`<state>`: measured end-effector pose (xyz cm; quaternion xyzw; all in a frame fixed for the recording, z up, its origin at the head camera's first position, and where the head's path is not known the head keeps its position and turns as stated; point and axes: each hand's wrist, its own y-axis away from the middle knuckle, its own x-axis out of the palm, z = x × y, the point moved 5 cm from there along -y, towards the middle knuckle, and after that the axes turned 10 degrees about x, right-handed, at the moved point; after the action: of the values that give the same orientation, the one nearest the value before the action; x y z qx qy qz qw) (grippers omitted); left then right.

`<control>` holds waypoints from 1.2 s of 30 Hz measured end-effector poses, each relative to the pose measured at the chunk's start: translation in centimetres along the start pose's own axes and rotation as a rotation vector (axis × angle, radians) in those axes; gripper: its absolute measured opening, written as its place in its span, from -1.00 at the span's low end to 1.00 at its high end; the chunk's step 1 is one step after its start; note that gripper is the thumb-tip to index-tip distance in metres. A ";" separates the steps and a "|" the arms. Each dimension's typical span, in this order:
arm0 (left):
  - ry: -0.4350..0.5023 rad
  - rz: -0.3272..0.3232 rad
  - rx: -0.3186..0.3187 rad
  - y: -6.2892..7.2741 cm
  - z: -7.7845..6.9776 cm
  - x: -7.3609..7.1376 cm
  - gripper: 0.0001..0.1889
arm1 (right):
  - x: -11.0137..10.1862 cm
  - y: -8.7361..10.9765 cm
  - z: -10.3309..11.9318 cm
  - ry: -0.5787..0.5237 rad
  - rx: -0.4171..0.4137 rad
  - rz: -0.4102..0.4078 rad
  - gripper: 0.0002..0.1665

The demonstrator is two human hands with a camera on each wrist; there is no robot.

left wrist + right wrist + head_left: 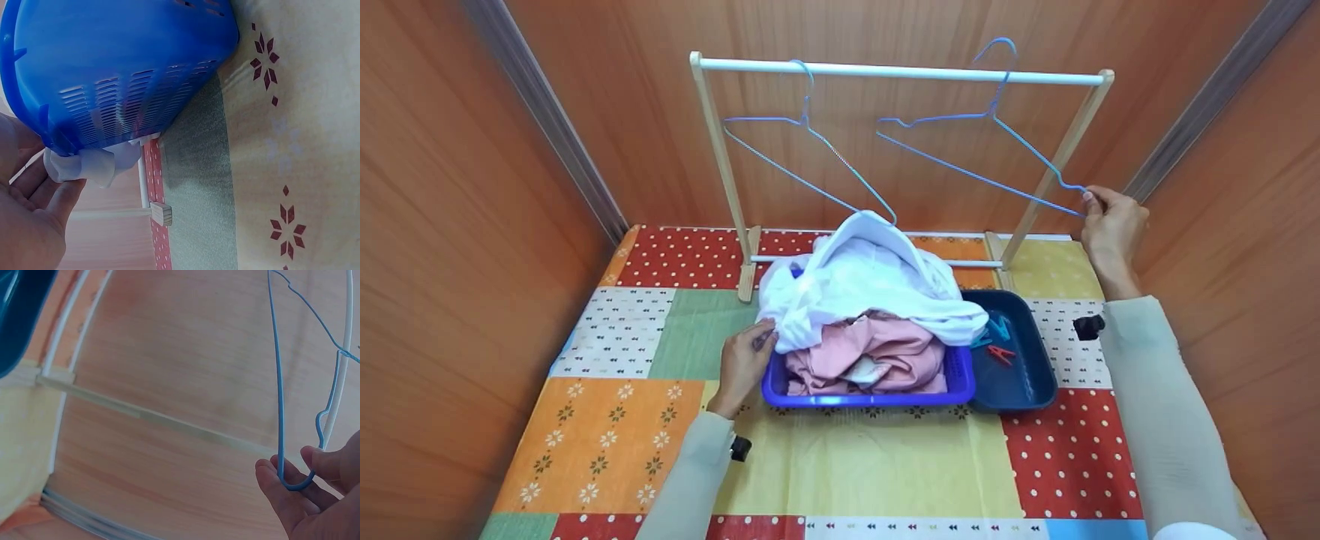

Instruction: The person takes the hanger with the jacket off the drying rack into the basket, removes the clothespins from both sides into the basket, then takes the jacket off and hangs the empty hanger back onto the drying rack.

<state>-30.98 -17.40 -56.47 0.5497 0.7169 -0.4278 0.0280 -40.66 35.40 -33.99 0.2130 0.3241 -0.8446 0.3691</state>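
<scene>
My right hand [1116,225] pinches the lower right corner of a blue wire hanger [971,174], between thumb and fingers in the right wrist view. That hanger's hook rises above the white rail. With my left hand [744,367] I pinch the edge of a white garment [877,274] at the left side of a purple-blue basket [870,400]. The left wrist view shows the white cloth [84,166] between thumb and fingers, beside the basket's rim. Folded pink cloth [877,341] lies in the basket below the white garment.
A second blue wire hanger [847,154] hangs on the rack's white rail [885,71], its lower corner near the white garment. Right of the basket stands a dark blue tray [1027,375] with red and teal clothespins [1000,354]. Wooden panels [1245,262] enclose the patchwork-covered table [885,465].
</scene>
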 end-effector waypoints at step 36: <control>-0.009 0.001 -0.014 0.1 0.0 0.1 -0.75 | 2.6 -0.2 -0.4 0.025 -0.046 0.149 -0.61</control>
<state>-30.94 -17.34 -56.58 0.5479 0.7196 -0.4252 0.0352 -42.40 34.55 -35.77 0.2388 0.3311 -0.8043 0.4317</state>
